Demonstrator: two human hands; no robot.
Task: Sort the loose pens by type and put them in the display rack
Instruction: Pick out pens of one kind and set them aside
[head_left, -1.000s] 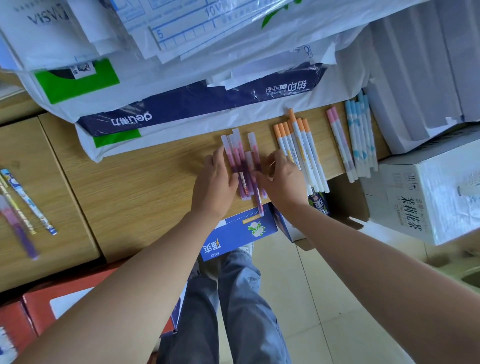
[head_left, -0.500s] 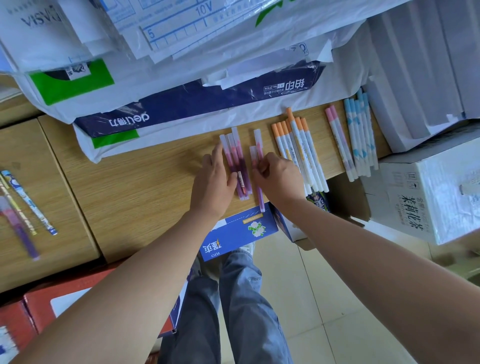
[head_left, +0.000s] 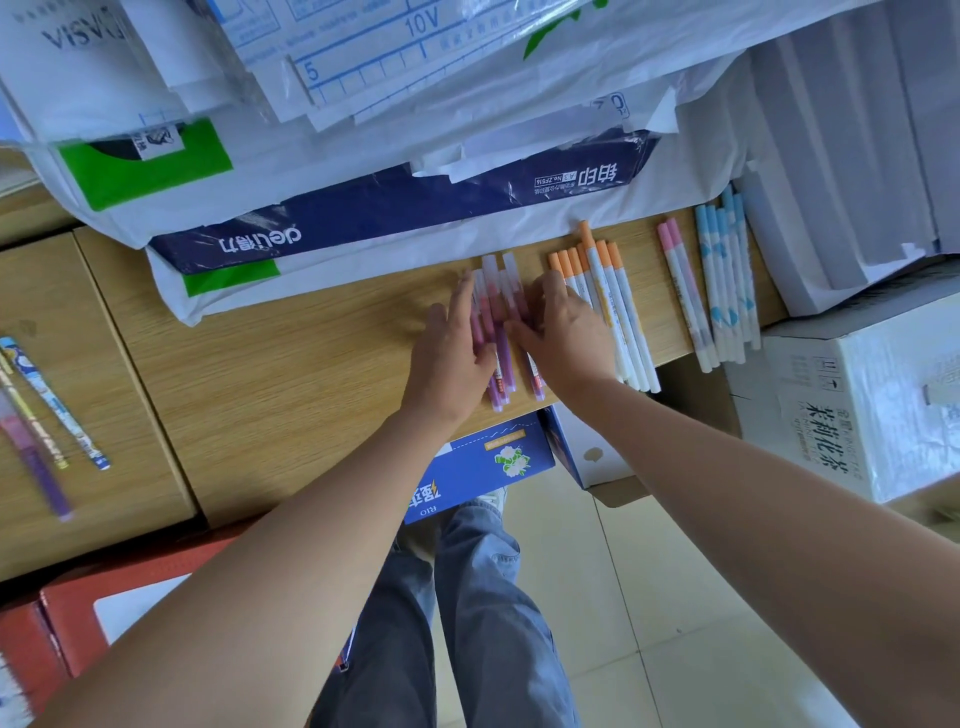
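Squaring purple pens (head_left: 494, 306) between both hands: left hand (head_left: 451, 345) and right hand (head_left: 569, 340) press flat-fingered from either side, gripping nothing. Gap seen a second ago now closed; group likely ready to lift. Orange pens (head_left: 613, 301) just outside right hand. Rack not in view.

I had my left forearm (head_left: 291, 540) and right forearm (head_left: 737, 499) bare and stretched forward, converging, wrists near straight. My left hand (head_left: 452, 348) lay palm down, fingers (head_left: 464, 304) straight and together. My right hand (head_left: 569, 340) sat just beside it, palm down, fingers (head_left: 549, 299) extended, the 2 thumbs close together. Neither hand curled round anything, as far as my feed showed.
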